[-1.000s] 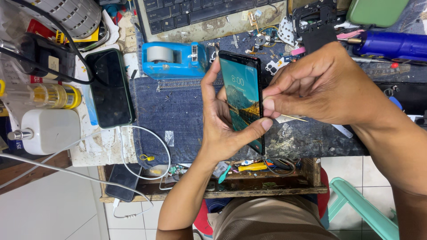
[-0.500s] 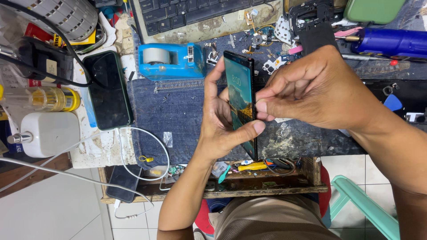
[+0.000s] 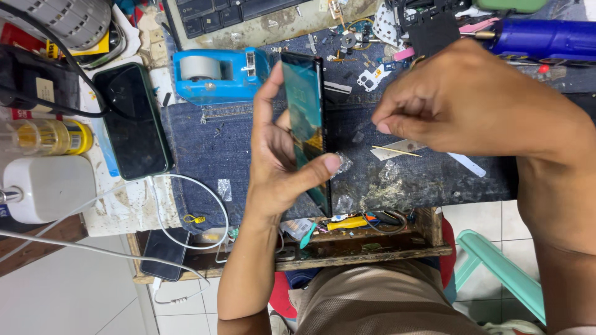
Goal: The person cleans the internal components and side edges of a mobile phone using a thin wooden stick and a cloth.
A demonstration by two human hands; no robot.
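Left hand [image 3: 279, 167] clamps the phone [image 3: 308, 118] on edge above the denim mat [image 3: 211, 142], thumb across its glass; right hand [image 3: 459, 99] apart from it, fingertips pinched together on nothing I can make out — risk: edge-on hold slips, phone drops onto the cluttered bench.

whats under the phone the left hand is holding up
Under the phone, held on edge by the left hand, lies a denim cloth over a grimy mat. The palm hides the cloth directly beneath.
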